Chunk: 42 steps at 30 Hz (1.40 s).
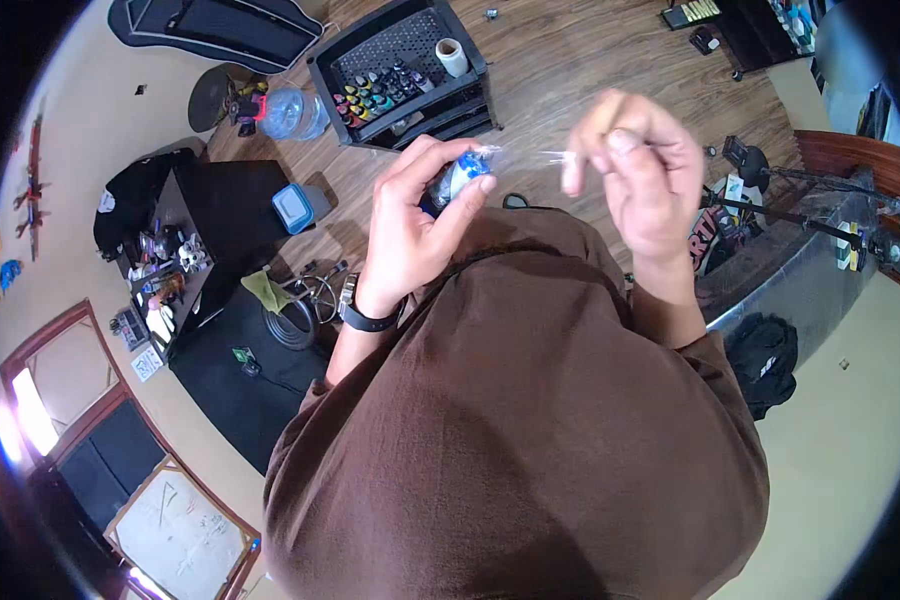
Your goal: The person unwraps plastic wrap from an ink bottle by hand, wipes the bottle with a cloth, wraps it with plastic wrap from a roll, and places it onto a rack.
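In my left hand (410,205), fingers and thumb are closed round a small blue-and-white item (467,175) with crinkled clear plastic at its top. Most of that item is hidden by the palm, so its exact kind does not show. To the right, my right hand (642,165) is raised with its fingers curled towards the thumb and slightly blurred. A thin clear strip of plastic (557,156) sticks out from its fingertips towards the left hand. A gap separates the two hands. A dark watch (370,315) is on my left wrist.
Beyond my hands stands a black cart (400,60) with several small bottles (378,95) and a white paper roll (451,57). Left of it are a big clear water bottle (295,113) and a blue-lidded tub (295,208). A black desk (230,200) stands left, a plastic-covered surface (810,285) right.
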### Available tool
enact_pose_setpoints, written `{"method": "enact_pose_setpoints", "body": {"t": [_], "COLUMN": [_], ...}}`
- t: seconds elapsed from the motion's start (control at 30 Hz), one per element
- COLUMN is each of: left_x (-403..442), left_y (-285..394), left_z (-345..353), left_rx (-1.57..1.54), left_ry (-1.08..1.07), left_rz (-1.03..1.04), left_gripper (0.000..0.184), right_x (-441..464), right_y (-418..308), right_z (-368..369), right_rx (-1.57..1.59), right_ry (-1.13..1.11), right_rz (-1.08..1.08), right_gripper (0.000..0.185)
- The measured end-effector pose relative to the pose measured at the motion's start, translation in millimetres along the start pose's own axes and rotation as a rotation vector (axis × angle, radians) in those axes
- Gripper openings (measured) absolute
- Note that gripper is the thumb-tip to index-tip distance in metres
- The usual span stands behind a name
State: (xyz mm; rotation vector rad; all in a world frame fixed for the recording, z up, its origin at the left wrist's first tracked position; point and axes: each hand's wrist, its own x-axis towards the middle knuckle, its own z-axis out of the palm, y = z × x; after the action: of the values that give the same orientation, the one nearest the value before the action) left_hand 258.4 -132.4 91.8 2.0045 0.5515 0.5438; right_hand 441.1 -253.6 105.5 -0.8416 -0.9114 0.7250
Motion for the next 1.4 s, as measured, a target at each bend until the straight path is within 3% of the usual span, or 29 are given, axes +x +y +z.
{"method": "enact_pose_setpoints", "body": {"t": [0.1,0.2,0.33,0.4,0.47,0.67,0.87,1.0,1.03,1.13,1.27,1.4], "left_x": [-1,-6,-3,-2,-1,6,9,11,10,5,11,14], "left_y": [-5,-12,-3,-1,1,13,0,0,2,12,7,7], "left_z": [-4,-10,-10,-7,-4,1,-5,-1,0,5,8,11], "left_rx": [0.142,-0.278,-0.5,-0.523,-0.566,-0.516,-0.289,-0.225,-0.224,-0.39,-0.273,-0.232], "left_ry": [0.023,0.075,0.028,0.009,-0.037,-0.1,-0.211,-0.168,-0.165,-0.141,-0.088,-0.036], "left_rz": [-0.011,-0.308,-0.283,-0.263,-0.227,-0.105,0.016,0.09,0.088,-0.227,-0.088,-0.077], "left_gripper": [0.024,0.024,0.024,0.026,0.028,0.03,0.028,0.027,0.027,0.025,0.024,0.023], "right_x": [9,12,6,2,0,6,9,10,11,13,11,9], "right_y": [-19,-32,-21,-4,9,10,15,14,14,15,12,15], "right_z": [-21,-42,-52,-39,-25,-8,2,3,3,3,6,8], "right_rx": [0.121,0.166,0.018,-0.193,-0.232,-0.33,-0.411,-0.444,-0.464,-0.505,-0.586,-0.641], "right_ry": [0.027,0.109,0.093,-0.02,-0.057,-0.201,-0.137,-0.092,-0.09,-0.089,-0.079,-0.083], "right_rz": [-0.101,-0.226,0.006,0.178,0.213,0.302,0.087,0.021,0.005,-0.055,-0.093,-0.13], "right_gripper": [0.027,0.022,0.017,0.009,0.008,0.028,0.019,0.012,0.011,0.012,0.012,0.014]}}
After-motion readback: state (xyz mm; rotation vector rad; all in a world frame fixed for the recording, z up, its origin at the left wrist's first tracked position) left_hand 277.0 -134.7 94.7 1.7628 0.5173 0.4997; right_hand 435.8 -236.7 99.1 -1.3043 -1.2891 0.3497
